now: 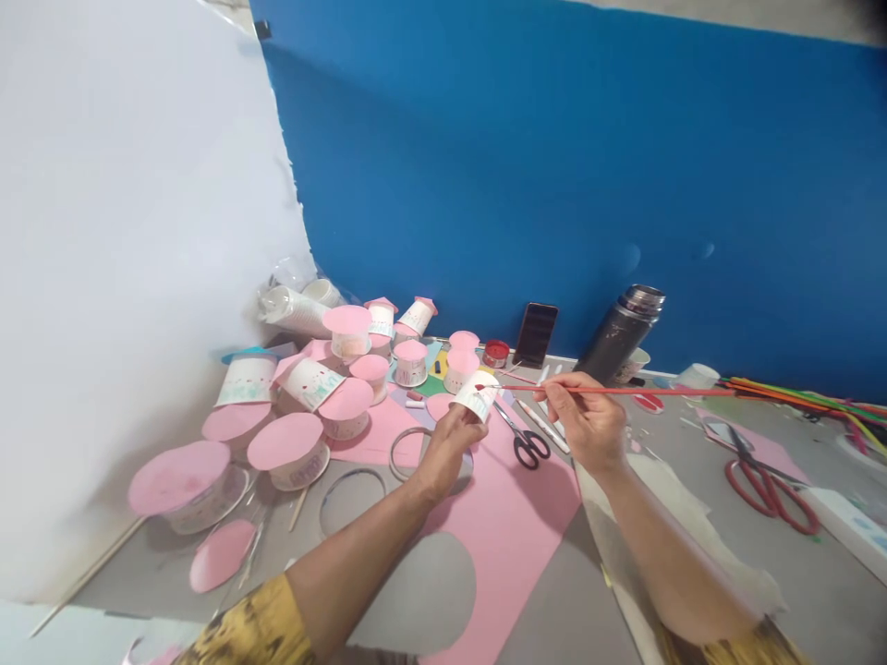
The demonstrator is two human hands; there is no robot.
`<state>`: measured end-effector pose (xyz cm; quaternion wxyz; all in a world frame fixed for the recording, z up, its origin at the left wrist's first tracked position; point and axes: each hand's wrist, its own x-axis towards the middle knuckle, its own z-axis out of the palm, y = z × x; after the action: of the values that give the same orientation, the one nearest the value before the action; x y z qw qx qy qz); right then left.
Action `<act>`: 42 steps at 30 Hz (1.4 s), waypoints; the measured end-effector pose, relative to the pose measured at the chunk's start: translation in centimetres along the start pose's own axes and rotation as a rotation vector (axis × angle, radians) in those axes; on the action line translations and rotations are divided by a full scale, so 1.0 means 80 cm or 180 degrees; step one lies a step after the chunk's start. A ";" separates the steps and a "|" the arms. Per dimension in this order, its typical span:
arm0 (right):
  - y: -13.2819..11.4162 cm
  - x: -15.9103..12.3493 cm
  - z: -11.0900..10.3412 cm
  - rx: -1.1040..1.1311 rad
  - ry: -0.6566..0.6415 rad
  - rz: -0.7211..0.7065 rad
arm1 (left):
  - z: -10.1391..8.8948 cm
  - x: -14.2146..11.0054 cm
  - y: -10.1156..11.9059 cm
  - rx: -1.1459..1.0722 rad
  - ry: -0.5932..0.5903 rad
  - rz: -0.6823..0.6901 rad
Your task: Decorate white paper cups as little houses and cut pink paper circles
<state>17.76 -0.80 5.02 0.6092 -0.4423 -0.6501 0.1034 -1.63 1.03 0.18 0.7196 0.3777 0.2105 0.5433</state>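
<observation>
My left hand (450,445) is closed on a white paper cup (477,395), its fingers up inside the tilted cup. Between the fingers of my right hand (588,420) is a long thin paintbrush (644,392) with a red handle. The brush's dark tip meets the cup's side, where small dark marks show. Under my hands lies a sheet of pink paper (527,517) with a round piece cut out. A pair of black-handled scissors (530,450) rests on it, between my hands. Behind the cup sits a small red jar (496,353).
Several decorated cups with pink paper discs (285,440) crowd the left. A phone (536,334) and a dark flask (622,332) stand by the blue backdrop (540,166). Red-handled scissors (769,489), a white power strip (849,526) and coloured pipe cleaners (804,395) lie at right.
</observation>
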 end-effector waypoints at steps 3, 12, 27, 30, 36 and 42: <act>-0.003 -0.001 -0.001 0.0070 0.0044 -0.0022 | 0.002 -0.002 0.002 0.0584 -0.0184 0.0235; -0.008 -0.002 0.000 0.0058 0.0070 -0.0054 | -0.002 -0.013 0.008 0.2077 0.0190 0.0144; -0.011 -0.004 0.001 0.0074 0.0049 -0.0177 | -0.006 -0.020 0.002 0.3729 -0.0112 0.0437; -0.011 -0.004 0.004 -0.0026 -0.0155 -0.0250 | -0.004 -0.019 0.002 0.4066 -0.0168 0.0546; -0.014 -0.005 0.001 0.0061 0.0072 -0.0228 | -0.005 -0.017 -0.003 0.4632 -0.0127 0.0732; -0.014 -0.006 0.002 0.0021 -0.0068 -0.0270 | -0.009 -0.015 -0.013 0.5121 -0.0134 0.1025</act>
<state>17.04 -1.75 5.44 0.6075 -0.4112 -0.6744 0.0843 -1.89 0.01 -1.22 0.1457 0.8140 0.4654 0.3156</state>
